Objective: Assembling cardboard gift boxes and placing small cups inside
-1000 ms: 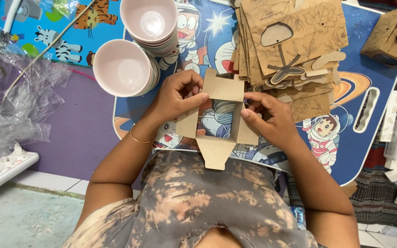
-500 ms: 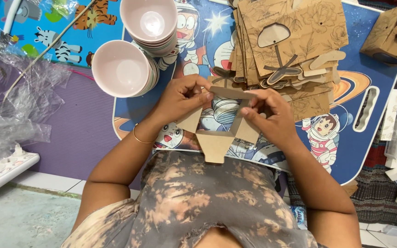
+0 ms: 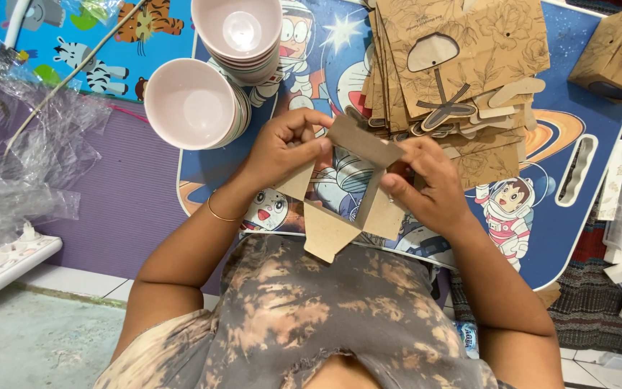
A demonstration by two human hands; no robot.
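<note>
Both hands are gripping a half-opened brown cardboard box blank (image 3: 347, 191) above the cartoon-printed lap table (image 3: 584, 94). Left hand (image 3: 282, 148) is pinching its left wall, fingers curled on the top flap. Right hand (image 3: 426, 184) is clamping the right wall. Long axis is running fingertip to fingertip, equally near both hands; bottom flap is hanging below them.

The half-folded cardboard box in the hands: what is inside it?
Nothing shows inside the cardboard box: it is an open sleeve, and the cartoon-printed table shows through it. The left hand and right hand cover its side walls.
</note>
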